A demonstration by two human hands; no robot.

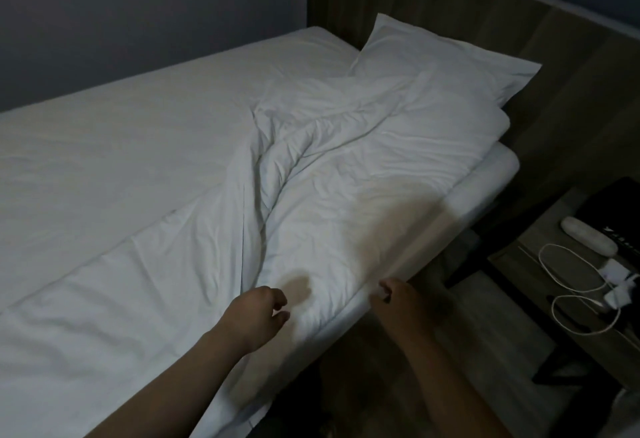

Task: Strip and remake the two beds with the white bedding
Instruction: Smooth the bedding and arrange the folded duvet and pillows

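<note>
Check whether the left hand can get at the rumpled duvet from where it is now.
Probably yes. The left hand hovers with fingers loosely curled right over the near edge of the rumpled duvet, and nothing lies between them. The right hand is off to the side at the mattress edge, not crossing its path.

creased matt white cloth duvet (329, 174); matt wood-grain headboard (519, 39).

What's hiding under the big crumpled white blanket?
The crumpled white duvet lies on the white-sheeted mattress, its top end overlapping the white pillow. Anything beneath it is covered.
</note>
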